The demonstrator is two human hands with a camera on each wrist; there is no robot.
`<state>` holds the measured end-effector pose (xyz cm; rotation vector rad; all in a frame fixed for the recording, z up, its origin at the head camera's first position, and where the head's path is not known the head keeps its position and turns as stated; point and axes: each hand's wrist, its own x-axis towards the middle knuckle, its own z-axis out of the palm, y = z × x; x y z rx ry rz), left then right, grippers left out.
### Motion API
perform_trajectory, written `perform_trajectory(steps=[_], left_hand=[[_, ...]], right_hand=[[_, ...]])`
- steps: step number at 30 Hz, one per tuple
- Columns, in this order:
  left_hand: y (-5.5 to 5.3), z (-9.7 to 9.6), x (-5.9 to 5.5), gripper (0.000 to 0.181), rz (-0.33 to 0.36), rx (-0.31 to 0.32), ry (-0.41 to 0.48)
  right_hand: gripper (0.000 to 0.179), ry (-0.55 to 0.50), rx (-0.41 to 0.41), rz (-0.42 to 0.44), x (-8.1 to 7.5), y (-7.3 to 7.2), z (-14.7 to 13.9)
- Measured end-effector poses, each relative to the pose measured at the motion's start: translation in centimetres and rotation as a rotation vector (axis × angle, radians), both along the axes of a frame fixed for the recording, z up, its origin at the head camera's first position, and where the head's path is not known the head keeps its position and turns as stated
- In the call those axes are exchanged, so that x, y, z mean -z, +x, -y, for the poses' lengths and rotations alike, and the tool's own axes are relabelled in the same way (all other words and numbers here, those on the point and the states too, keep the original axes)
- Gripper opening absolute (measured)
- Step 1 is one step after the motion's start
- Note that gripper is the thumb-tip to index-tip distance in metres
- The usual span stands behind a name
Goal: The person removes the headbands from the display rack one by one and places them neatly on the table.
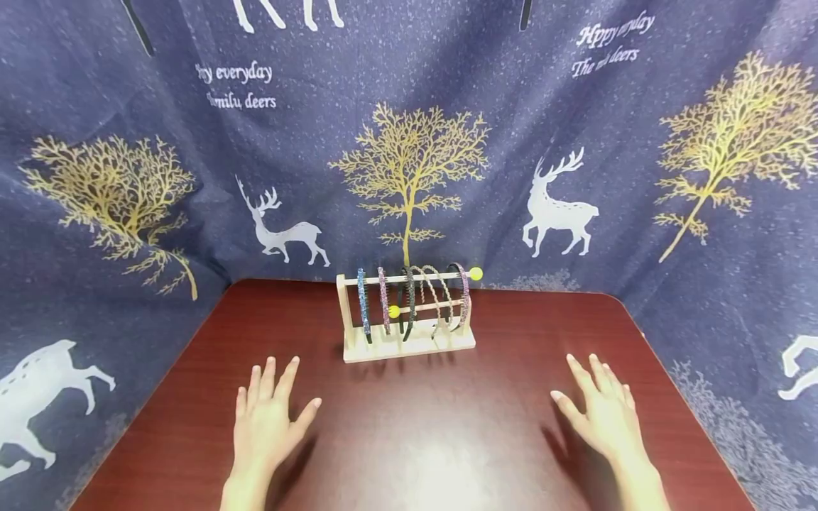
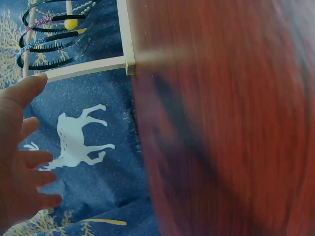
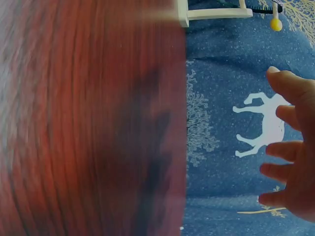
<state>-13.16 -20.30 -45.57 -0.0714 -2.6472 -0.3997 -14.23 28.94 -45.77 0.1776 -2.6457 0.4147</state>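
Note:
A pale wooden rack point(image 1: 383, 350) stands near the back of the table, with several headbands hung along its bars. A blue glittery headband point(image 1: 363, 301) hangs at the left end, beside a pink-purple one point(image 1: 383, 298). Dark and beaded headbands are further right, and another pinkish one point(image 1: 465, 291) hangs at the right end. My left hand point(image 1: 265, 424) is held over the table in front and left of the rack, fingers spread, holding nothing. On the other side my right hand point(image 1: 603, 415) hovers likewise, apart from the rack, its fingers extended and holding nothing.
The reddish-brown table point(image 1: 434, 419) carries the rack at its back edge. A dark blue cloth point(image 1: 447, 64) printed with white deer and golden trees hangs behind and along both sides. Yellow balls point(image 1: 476, 273) cap the ends of the rack's bars.

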Motion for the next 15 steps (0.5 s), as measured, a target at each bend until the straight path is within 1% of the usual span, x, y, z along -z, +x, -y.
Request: perform_trajectory(steps=[4,8,12,15], left_hand=[[-0.3,-0.4,0.0,0.073,-0.024,0.01,0.08],[-0.7,-0.6,0.1,0.074,-0.057,0.011,0.141],[-1.1,-0.8,0.3,0.075,-0.047,0.018,0.205],[-1.5,-1.0,0.6,0.076,-0.014,0.019,0.272]], right_hand=[[0.065,-0.084,-0.035,-0.06,0.0,-0.4,0.4],[0.064,-0.163,-0.055,-0.095,0.0,-0.9,0.9],[0.062,-0.225,-0.077,-0.112,0.3,-1.5,1.3],[0.06,-0.265,-0.114,-0.137,0.3,-2.1,1.7]])
